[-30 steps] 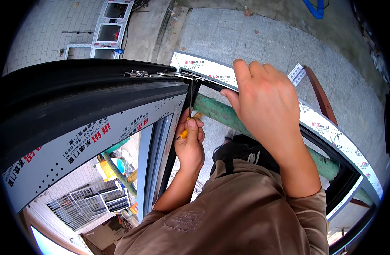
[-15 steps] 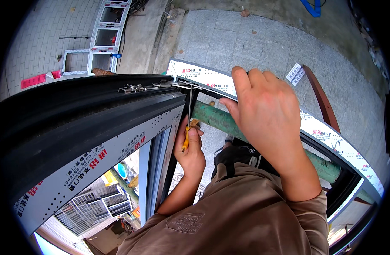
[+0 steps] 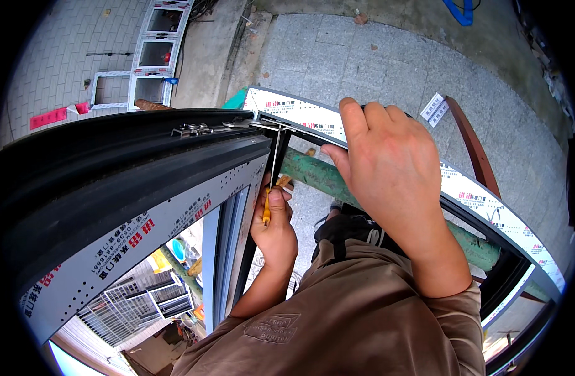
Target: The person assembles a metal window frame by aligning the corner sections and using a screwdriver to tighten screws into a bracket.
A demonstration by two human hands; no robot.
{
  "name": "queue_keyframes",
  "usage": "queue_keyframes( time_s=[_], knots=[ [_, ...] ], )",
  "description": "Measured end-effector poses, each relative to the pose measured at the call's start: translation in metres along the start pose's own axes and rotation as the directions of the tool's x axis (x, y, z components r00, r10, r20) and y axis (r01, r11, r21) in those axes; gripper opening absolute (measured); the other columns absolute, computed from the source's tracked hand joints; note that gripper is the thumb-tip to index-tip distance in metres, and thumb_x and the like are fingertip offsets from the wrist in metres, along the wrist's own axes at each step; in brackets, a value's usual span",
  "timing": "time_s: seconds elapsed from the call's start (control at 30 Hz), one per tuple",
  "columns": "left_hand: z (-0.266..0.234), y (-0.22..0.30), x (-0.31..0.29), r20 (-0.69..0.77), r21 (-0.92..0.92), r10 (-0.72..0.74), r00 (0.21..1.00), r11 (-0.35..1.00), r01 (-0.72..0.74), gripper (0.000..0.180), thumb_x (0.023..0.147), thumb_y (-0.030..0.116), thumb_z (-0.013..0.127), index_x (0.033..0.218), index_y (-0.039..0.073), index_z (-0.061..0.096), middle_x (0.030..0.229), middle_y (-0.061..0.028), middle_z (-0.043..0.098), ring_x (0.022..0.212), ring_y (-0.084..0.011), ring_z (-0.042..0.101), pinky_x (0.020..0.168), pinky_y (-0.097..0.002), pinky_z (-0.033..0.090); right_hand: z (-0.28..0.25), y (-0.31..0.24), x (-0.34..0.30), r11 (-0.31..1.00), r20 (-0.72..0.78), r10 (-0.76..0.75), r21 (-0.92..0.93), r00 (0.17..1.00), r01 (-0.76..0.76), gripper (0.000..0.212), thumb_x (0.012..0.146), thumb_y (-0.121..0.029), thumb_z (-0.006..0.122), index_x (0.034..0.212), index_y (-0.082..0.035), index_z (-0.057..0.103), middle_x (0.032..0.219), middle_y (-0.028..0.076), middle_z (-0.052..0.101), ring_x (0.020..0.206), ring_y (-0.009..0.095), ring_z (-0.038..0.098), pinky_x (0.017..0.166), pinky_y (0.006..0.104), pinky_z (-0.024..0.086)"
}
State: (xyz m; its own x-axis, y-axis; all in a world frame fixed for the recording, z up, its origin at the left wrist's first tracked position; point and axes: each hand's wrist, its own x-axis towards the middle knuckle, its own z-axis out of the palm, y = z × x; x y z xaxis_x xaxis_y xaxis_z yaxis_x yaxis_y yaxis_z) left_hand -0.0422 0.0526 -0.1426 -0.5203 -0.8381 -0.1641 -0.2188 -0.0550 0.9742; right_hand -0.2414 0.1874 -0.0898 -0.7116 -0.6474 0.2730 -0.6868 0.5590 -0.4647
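Observation:
My left hand (image 3: 276, 232) is closed around the yellow handle of a screwdriver (image 3: 267, 208), low at the inner corner of the black frame. Its thin shaft runs upward to a metal hinge arm (image 3: 265, 125), where the tip meets the corner; the exact contact is too small to tell. Over the top rail of a window frame (image 3: 469, 189), covered in white printed film, my right hand (image 3: 394, 163) curls its fingers, thumb on the near side. To the left stands a window sash (image 3: 143, 235) with dark edges and printed film, metal hardware (image 3: 196, 130) on its top edge.
A green pipe (image 3: 319, 170) crosses behind the frame opening, close to my body. Beyond the rail lie a brown bar (image 3: 475, 147) and a small white printed piece (image 3: 434, 109) on the paving. More window frames (image 3: 156, 53) lie at the far left, near a pink strip (image 3: 49, 118).
My left hand and the screwdriver handle have shifted slightly left and down, so the shaft slants more. The sash has edged left a little. My right hand keeps nearly the same place on the rail.

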Motion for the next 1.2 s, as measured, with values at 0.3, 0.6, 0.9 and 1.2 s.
queue_keyframes(
  time_s=[0.3, 0.6, 0.9, 1.2],
  knots=[
    [-0.008, 0.024, -0.011, 0.183, -0.529, -0.076, 0.980, 0.833, 0.163, 0.047, 0.106, 0.004, 0.073, 0.151, 0.001, 0.057, 0.138, -0.0144, 0.062, 0.101, -0.0112, 0.057, 0.091, -0.0282, 0.047, 0.002, 0.002, -0.003, 1.000, 0.007, -0.014, -0.028, 1.000, 0.014, 0.052, 0.085, -0.036, 0.091, 0.120, -0.007, 0.067, 0.092, 0.006, 0.065, 0.087, 0.026, 0.069, 0.074, 0.0398, 0.055],
    [-0.017, 0.026, -0.009, 0.381, -0.735, -0.008, 0.925, 0.604, 0.308, 0.063, 0.103, 0.017, 0.078, 0.159, 0.000, 0.056, 0.153, -0.0171, 0.055, 0.127, -0.0217, 0.059, 0.112, -0.0356, 0.051, 0.006, 0.003, -0.004, 0.999, -0.044, -0.032, -0.044, 0.999, 0.030, 0.042, 0.084, -0.039, 0.091, 0.100, -0.009, 0.067, 0.085, 0.004, 0.066, 0.084, 0.023, 0.071, 0.073, 0.0371, 0.055],
    [-0.017, 0.041, -0.018, 0.311, -0.697, -0.146, 0.939, 0.637, 0.330, 0.068, 0.103, 0.005, 0.074, 0.166, 0.003, 0.051, 0.182, -0.0189, 0.039, 0.123, -0.0184, 0.072, 0.105, -0.0343, 0.058, 0.005, 0.002, -0.003, 0.999, -0.041, -0.023, -0.035, 0.999, 0.022, 0.042, 0.084, -0.038, 0.091, 0.101, -0.009, 0.067, 0.086, 0.004, 0.066, 0.085, 0.023, 0.071, 0.074, 0.0375, 0.055],
    [-0.024, 0.028, -0.012, 0.401, -0.705, -0.179, 0.899, 0.566, 0.427, 0.056, 0.112, 0.025, 0.067, 0.163, 0.003, 0.055, 0.148, -0.0084, 0.070, 0.106, -0.0174, 0.062, 0.093, -0.0349, 0.049, 0.002, 0.001, -0.002, 1.000, -0.018, -0.007, -0.028, 1.000, 0.007, 0.046, 0.084, -0.037, 0.092, 0.111, -0.007, 0.068, 0.090, 0.005, 0.067, 0.088, 0.024, 0.071, 0.076, 0.0376, 0.056]
  ],
)
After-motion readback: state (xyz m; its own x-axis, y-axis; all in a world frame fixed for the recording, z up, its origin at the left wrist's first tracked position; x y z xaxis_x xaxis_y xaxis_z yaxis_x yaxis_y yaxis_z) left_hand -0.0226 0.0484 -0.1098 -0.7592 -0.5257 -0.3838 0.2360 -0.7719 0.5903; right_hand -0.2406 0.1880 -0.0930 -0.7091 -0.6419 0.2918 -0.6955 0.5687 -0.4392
